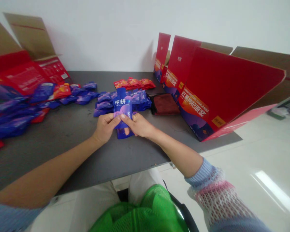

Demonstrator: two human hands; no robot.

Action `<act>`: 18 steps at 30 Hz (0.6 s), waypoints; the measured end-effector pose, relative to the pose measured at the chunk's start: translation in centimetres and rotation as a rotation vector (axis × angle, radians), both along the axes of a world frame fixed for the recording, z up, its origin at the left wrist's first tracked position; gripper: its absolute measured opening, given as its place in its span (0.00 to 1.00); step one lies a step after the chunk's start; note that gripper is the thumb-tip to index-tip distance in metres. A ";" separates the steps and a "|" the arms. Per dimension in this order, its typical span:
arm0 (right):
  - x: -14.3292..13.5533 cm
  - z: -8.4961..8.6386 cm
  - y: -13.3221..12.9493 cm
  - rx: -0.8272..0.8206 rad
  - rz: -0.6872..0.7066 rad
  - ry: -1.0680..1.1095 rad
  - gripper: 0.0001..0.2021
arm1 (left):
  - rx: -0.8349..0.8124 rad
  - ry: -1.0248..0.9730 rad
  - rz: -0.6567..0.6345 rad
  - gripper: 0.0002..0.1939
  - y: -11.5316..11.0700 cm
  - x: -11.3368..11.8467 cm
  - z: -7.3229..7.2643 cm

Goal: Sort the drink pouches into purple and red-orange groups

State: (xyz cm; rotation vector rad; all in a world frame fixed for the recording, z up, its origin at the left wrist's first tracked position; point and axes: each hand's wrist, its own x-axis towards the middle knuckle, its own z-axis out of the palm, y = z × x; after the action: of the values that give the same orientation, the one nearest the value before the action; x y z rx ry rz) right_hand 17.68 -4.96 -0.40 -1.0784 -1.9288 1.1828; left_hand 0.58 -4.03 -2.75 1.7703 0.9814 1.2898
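Both hands grip a blue pouch (122,105) with white characters, held upright over the table in front of me. My left hand (105,126) pinches its left edge, thumb on the front. From the right, my right hand (137,125) closes on it, thumb also on the front and a fingertip showing lower down. Part of another blue pouch (122,133) shows just below the hands; whether it is held too I cannot tell. Right behind lie rows of blue pouches (138,99), and beyond these a row of red pouches (133,83).
A loose heap of blue and red pouches (16,117) covers the table's left side, before an open red carton (21,72). Several red cartons (203,83) with raised flaps line the right. A dark brown bag (166,103) lies beside them on the grey table (106,161).
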 end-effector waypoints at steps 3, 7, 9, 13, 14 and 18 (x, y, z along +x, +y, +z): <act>0.2 0.9 -0.1 0.071 -0.039 -0.105 0.40 | -0.078 0.037 -0.204 0.18 -0.4 -0.4 0.4; 0.1 2.0 -0.7 0.134 -0.166 -0.331 0.38 | -0.092 0.101 -0.233 0.23 -0.5 -0.9 0.7; -0.1 2.3 -1.0 0.165 -0.196 -0.376 0.37 | -0.130 0.099 -0.283 0.24 -0.1 -1.3 0.9; 0.1 2.6 -1.1 0.267 -0.166 -0.292 0.36 | -0.190 0.080 -0.389 0.23 0.4 -2.0 1.9; 0.4 2.6 -1.0 0.305 -0.184 -0.242 0.35 | -0.185 0.089 -0.390 0.23 0.4 -2.1 2.0; 1.4 2.7 -0.1 0.369 -0.304 -0.007 0.32 | -0.170 0.254 -0.320 0.20 0.0 -2.2 1.3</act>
State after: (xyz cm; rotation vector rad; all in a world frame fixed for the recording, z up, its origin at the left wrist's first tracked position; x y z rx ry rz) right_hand 19.07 -5.08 2.35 -1.1200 -1.8151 0.6294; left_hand -1.58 -4.02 -1.40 1.8938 0.8694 0.7751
